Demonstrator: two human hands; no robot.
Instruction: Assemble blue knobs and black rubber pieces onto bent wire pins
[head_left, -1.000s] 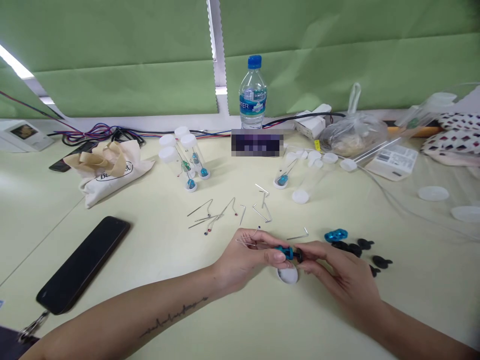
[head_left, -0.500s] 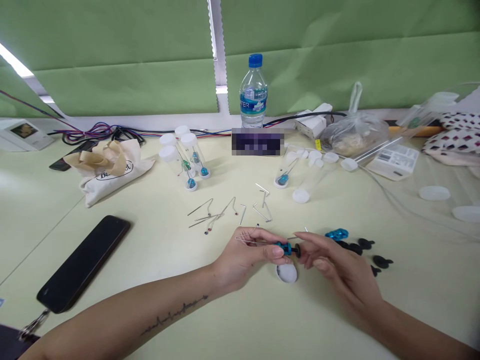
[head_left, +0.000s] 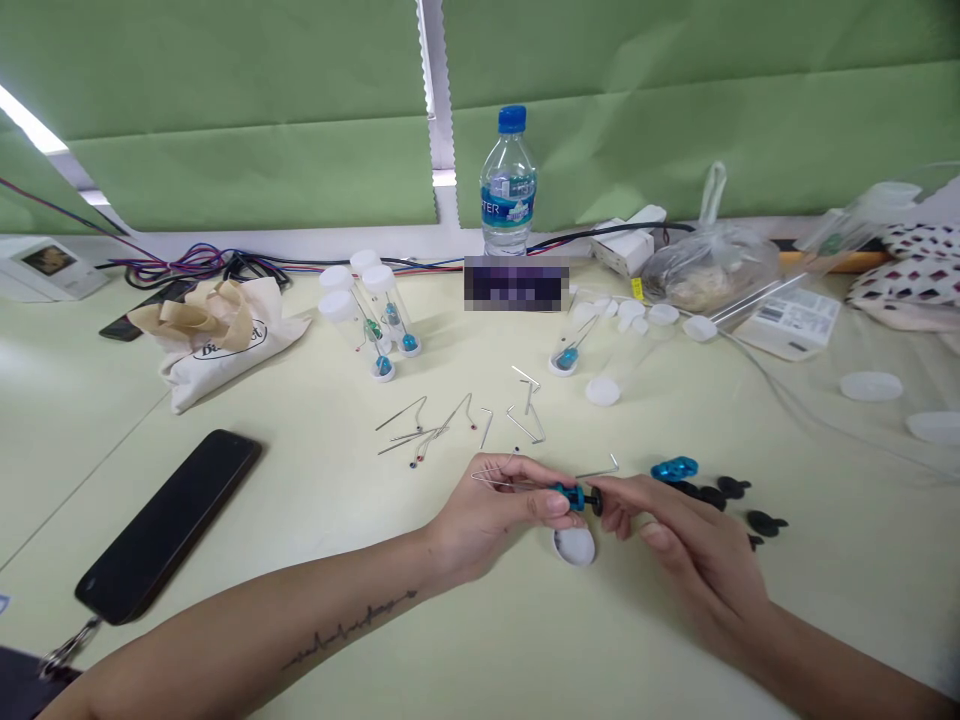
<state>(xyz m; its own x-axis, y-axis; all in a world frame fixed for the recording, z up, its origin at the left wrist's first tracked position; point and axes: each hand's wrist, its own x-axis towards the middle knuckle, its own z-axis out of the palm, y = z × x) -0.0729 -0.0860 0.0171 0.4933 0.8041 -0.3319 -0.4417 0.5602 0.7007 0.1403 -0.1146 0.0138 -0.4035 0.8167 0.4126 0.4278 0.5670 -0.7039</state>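
Head view: above a pale table (head_left: 480, 650) against green sheeting (head_left: 675, 80), left hand (head_left: 495, 513) pinches a blue piece (head_left: 575, 497), right hand (head_left: 694, 535) unclenched.

The blue piece (head_left: 574, 497) lies sideways in left fingers (head_left: 529, 468); black disc (head_left: 597, 501) at its right end.

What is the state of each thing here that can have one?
Left hand: closed on the blue part
Right hand: open, fingertip at the black disc
Black disc: on the blue part's end
Phone: lying flat, no lit screen
Water bottle: upright, capped
Four tubes at left: upright, capped
White cap: lying loose
Plastic bag: bunched at top
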